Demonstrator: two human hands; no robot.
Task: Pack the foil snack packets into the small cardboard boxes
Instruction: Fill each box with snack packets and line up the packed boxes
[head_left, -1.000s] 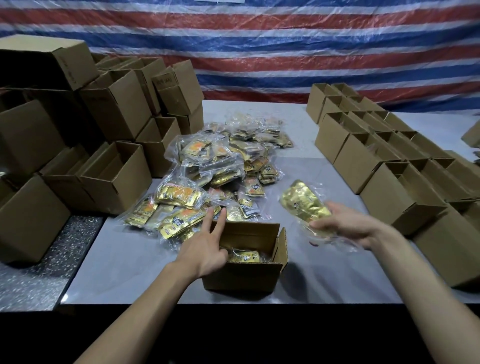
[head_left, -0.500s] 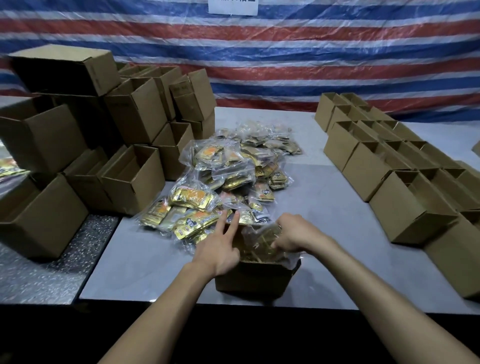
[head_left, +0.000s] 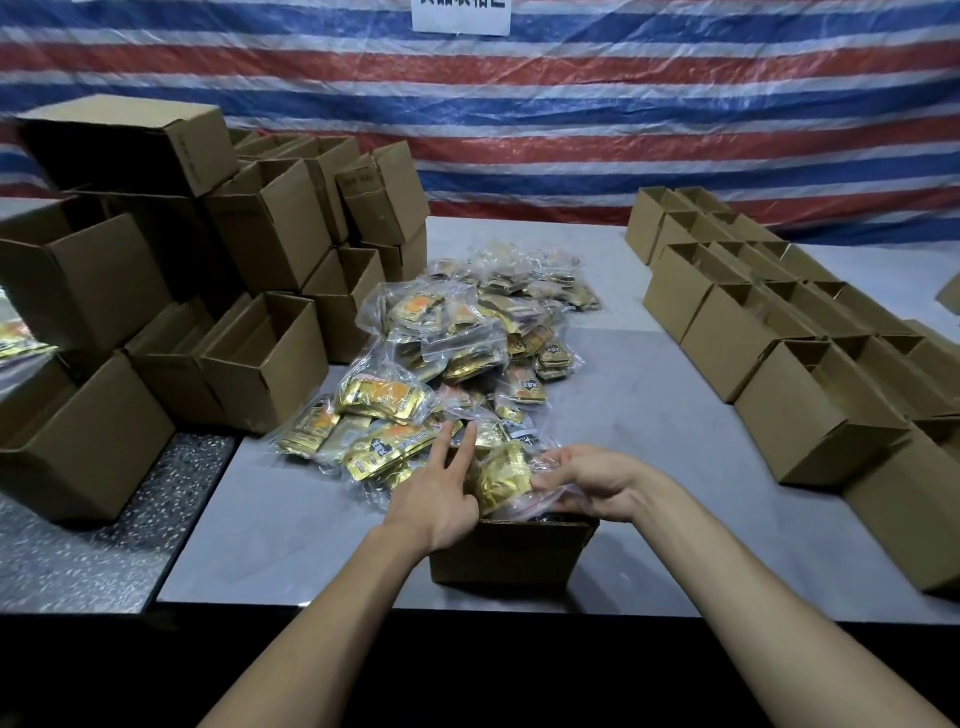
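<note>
Over the near box (head_left: 511, 553), the right hand (head_left: 587, 483) grips the gold packet (head_left: 501, 478) while the left hand (head_left: 441, 499), fingers straight, braces the box's left rim; I'd lay it flat and press the corners down, not cram it.

The box (head_left: 511, 551) shows only its front wall. Its mouth is hidden under the left hand (head_left: 441, 499), the right hand (head_left: 587, 483) and the packet (head_left: 501, 480) between them. The right hand's fingertips vanish into the packet's clear wrap, so its hold is probably a pinch. The sign (head_left: 460, 15) is cut by the top edge and its characters are unreadable. Print on the pile (head_left: 467, 353) is too small to read. The far box (head_left: 950, 299) is cut by the right edge, and the stray packets (head_left: 21, 340) by the left. The top box (head_left: 130, 145) is smeared.
</note>
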